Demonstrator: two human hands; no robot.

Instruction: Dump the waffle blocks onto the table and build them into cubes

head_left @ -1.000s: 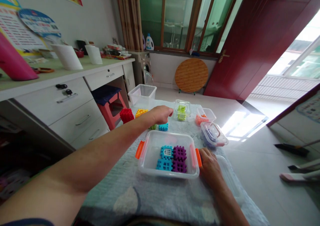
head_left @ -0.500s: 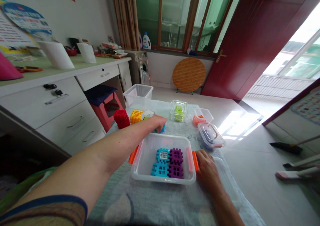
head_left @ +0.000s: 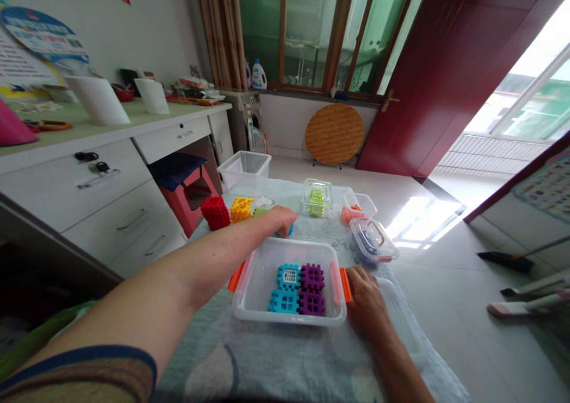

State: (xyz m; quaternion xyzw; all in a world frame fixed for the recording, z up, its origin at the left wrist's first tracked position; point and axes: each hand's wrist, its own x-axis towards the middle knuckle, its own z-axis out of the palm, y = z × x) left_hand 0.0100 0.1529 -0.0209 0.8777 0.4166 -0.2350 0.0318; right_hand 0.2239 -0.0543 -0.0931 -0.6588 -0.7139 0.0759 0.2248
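Observation:
My left hand reaches past the far rim of a clear plastic box. Its fingers point down and are closed on a blue building block, mostly hidden beneath them. Inside the box lie two blue lattice blocks and two purple ones. At the box's right side, my right hand is closed by the orange handle, its fingertips partly hidden. A red block stack, a yellow one and a green one stand left of my left hand.
A clear container with green blocks, an open tub with orange pieces and a lidded box stand at the back right. An open clear bin sits behind. A clear lid lies by my right arm.
The whole view has shifted very slightly. Both hands stay in nearly the same places, the left at the blue block and the right at the box's handle.

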